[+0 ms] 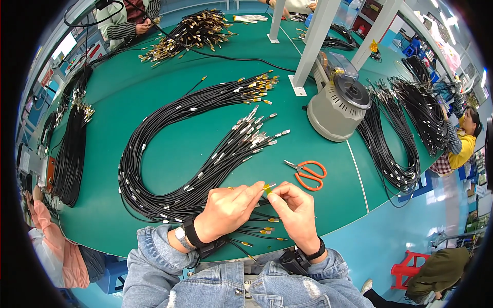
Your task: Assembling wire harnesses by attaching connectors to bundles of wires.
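My left hand (231, 209) and my right hand (295, 211) meet over the near part of the green table. Between their fingertips is the end of a black cable, with a small strip of yellow tape (267, 189) around it and a pale connector tip beyond. The left fingers pinch the cable end, while my right thumb and forefinger press on the tape. Most of the cable is hidden by the hands. Below them lie several cable ends (267, 230) with yellow wraps. Left of the hands curves a large bundle of black cables (134, 149) with white labels.
Orange-handled scissors (311, 175) lie right of the hands. Behind them stands a round grey tape dispenser (339, 108) beside a white post (313, 51). More cable bundles (405, 149) lie right, and a cable pile (192, 33) far back. Co-workers sit around the table (246, 59).
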A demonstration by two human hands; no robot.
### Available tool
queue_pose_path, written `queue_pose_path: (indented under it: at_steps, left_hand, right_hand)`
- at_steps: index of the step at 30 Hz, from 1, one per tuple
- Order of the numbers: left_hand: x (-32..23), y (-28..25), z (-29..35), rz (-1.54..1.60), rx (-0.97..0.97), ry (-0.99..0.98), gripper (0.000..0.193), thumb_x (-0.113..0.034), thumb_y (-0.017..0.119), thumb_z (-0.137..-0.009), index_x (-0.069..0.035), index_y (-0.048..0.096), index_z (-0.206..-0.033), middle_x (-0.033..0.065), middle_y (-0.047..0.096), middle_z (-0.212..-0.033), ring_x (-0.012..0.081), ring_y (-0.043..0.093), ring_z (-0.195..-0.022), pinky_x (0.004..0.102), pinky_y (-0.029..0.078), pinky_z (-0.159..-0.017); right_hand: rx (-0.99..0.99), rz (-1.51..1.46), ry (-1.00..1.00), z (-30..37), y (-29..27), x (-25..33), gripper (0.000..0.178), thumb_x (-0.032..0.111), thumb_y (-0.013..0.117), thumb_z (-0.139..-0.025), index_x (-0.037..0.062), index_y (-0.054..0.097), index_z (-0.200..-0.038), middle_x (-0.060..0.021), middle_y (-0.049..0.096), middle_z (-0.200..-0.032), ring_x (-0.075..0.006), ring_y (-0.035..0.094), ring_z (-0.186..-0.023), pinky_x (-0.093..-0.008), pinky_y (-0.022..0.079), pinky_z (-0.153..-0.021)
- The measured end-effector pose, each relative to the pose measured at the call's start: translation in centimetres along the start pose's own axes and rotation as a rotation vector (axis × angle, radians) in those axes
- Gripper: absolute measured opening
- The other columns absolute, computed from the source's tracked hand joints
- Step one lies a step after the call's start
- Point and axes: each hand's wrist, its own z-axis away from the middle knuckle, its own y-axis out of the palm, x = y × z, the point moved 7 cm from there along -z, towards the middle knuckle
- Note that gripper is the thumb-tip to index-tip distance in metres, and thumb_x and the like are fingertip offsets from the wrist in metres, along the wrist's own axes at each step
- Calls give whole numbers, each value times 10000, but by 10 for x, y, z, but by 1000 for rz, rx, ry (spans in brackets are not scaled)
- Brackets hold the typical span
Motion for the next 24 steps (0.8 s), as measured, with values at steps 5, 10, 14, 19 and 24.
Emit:
queue_pose_path:
  at_steps: [5, 10, 14, 19, 24]
  left_hand:
    - [0, -1, -1, 31, 4, -47, 189, -7, 675, -736, -34, 616, -914, 60, 584, -587, 172, 542, -422, 269, 402, -384]
    - [2, -1, -3, 144, 39, -143, 99, -23, 652, -771, -17, 617, -864, 82, 604, -604, 197, 590, -471, 273, 440, -412]
    - [7, 3, -1, 237, 104, -250, 43, -34, 621, -807, -7, 616, -841, 86, 608, -604, 192, 607, -493, 277, 452, -425]
    - [13, 6, -1, 333, 169, -345, 61, -51, 584, -847, -2, 614, -829, 71, 599, -582, 150, 587, -477, 262, 436, -425]
    - [16, 6, -2, 467, 250, -445, 95, -72, 561, -868, -2, 610, -827, 43, 576, -548, 105, 519, -438, 238, 387, -405]
  right_hand:
    - [-10, -2, 1, 1, 1, -1, 83, 50, 602, -846, -33, 592, -846, -14, 570, -790, -67, 514, -729, -212, 423, -680]
    - [-20, 1, -24, 0, 1, -4, 113, 78, 613, -849, -35, 608, -854, -21, 595, -785, -76, 541, -739, -225, 443, -699]
    - [-14, -4, -34, -1, 3, -2, 122, 86, 614, -853, -36, 614, -865, -28, 610, -802, -77, 551, -744, -226, 450, -698]
    - [-4, -30, -23, 1, 4, -3, 128, 91, 614, -856, -35, 619, -876, -33, 621, -823, -74, 555, -751, -224, 455, -700]
    - [-11, -34, -16, 1, 4, -3, 131, 98, 616, -857, -31, 622, -879, -32, 632, -825, -72, 561, -751, -223, 460, -708]
